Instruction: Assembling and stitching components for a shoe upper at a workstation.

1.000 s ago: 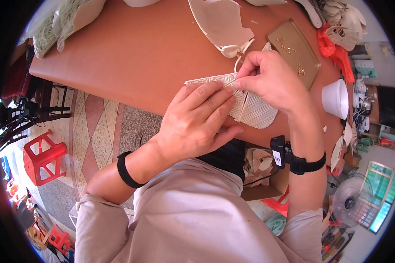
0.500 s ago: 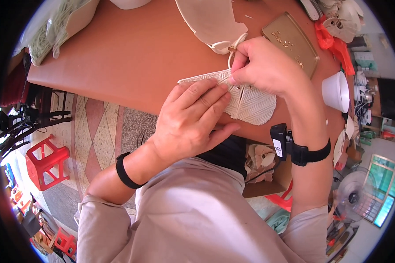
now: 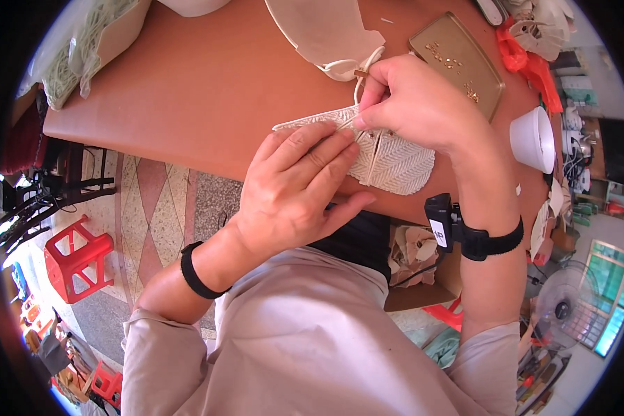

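Note:
A cream woven piece with a herringbone pattern (image 3: 395, 159) lies at the near edge of the brown table (image 3: 208, 90). My left hand (image 3: 295, 191) lies flat over its left part and presses it down. My right hand (image 3: 412, 104) is above its middle, fingers pinched on a thin cream strap (image 3: 362, 73) with a small metal end. The strap runs up to a beige sole-shaped piece (image 3: 322, 31) lying just beyond.
A gold rectangular tin lid (image 3: 457, 62) lies to the right of the sole, with orange plastic (image 3: 523, 55) and a white bowl (image 3: 534, 139) further right. A box of pale material (image 3: 83, 48) sits at the table's left corner. A red stool (image 3: 76, 256) stands on the tiled floor.
My right hand has moved up and away from me, pulling the strap with it. My left hand has stayed pressed on the woven piece.

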Available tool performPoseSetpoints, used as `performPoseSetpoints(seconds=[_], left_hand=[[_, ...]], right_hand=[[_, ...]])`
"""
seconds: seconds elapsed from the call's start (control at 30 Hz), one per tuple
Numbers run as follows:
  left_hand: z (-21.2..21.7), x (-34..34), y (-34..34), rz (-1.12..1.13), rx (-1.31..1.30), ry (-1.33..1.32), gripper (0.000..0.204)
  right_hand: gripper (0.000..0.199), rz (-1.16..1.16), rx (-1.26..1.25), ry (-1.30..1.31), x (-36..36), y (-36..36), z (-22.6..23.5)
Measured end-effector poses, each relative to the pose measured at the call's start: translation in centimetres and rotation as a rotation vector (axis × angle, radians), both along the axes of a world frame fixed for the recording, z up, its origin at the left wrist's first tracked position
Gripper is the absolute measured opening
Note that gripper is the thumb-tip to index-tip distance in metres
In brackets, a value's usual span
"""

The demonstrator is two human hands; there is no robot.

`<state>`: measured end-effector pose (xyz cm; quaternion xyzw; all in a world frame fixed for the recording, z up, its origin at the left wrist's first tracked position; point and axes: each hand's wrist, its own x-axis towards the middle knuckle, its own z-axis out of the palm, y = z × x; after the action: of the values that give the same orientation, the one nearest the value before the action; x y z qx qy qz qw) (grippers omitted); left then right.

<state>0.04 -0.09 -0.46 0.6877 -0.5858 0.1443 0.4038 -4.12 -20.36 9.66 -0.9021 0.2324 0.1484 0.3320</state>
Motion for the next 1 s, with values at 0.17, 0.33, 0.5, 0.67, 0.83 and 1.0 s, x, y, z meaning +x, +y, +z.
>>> performPoseSetpoints(seconds=[0.17, 0.33, 0.5, 0.67, 0.83, 1.0], left_hand=[[0.3, 0.0, 0.0, 0.0, 0.008, 0.024, 0.05], [0.2, -0.2, -0.1, -0.005, -0.009, 0.042, 0.049], [0.1, -0.4, 0.1, 0.004, 0.0, 0.049, 0.05], [0.5, 0.1, 0.4, -0.01, 0.011, 0.047, 0.055], [1.8, 0.3, 0.4, 0.031, 0.186, 0.055, 0.063], [1.9, 0.2, 0.5, 0.024, 0.262, 0.039, 0.07]], right_hand=[[0.015, -0.038, -0.023, 0.121, 1.0, 0.6, 0.5], [0.015, 0.015, -0.106, 0.091, 1.0, 0.6, -0.2], [0.015, 0.018, -0.058, -0.074, -1.0, 0.1, -1.7], [0.011, -0.256, 0.286, -0.537, -6.9, -0.1, -1.8], [0.009, -0.289, -0.04, -0.683, -11.4, 1.8, -2.5], [0.014, -0.431, -0.23, -0.833, -14.6, 2.5, -5.4]])
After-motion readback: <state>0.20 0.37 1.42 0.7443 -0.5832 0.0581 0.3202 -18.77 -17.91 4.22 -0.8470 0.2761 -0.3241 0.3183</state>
